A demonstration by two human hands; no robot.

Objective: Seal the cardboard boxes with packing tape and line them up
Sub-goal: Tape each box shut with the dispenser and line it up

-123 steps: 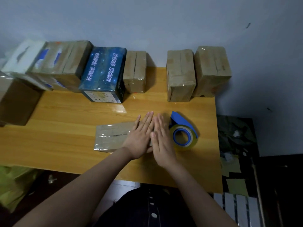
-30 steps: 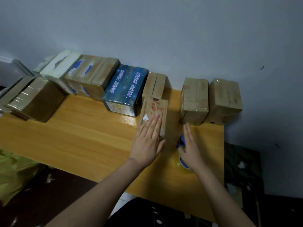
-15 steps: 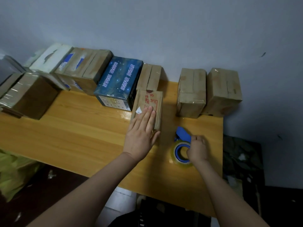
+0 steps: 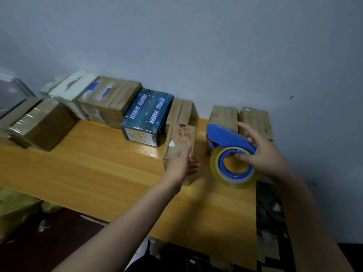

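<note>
A small cardboard box (image 4: 181, 139) with red print lies on the wooden table (image 4: 98, 169), in front of the row of boxes at the wall. My left hand (image 4: 181, 165) grips its near end, fingers curled round the right side. My right hand (image 4: 263, 154) holds the blue tape dispenser (image 4: 227, 139) with its roll of clear tape (image 4: 233, 179) in the air to the right of that box. The thumb sits inside the roll's core and the fingers lie over the blue cover.
Against the wall stand a white box (image 4: 72, 91), a taped brown box (image 4: 108, 101), a blue starry box (image 4: 147, 116), a narrow brown box (image 4: 180, 109) and two brown boxes (image 4: 224, 115) (image 4: 255, 120). Another brown box (image 4: 43, 124) sits far left. Dark clutter (image 4: 271, 203) lies right of the table.
My right hand took hold of the tape dispenser and lifted it off the table. My left hand slid back from flat on the small box to gripping its near end.
</note>
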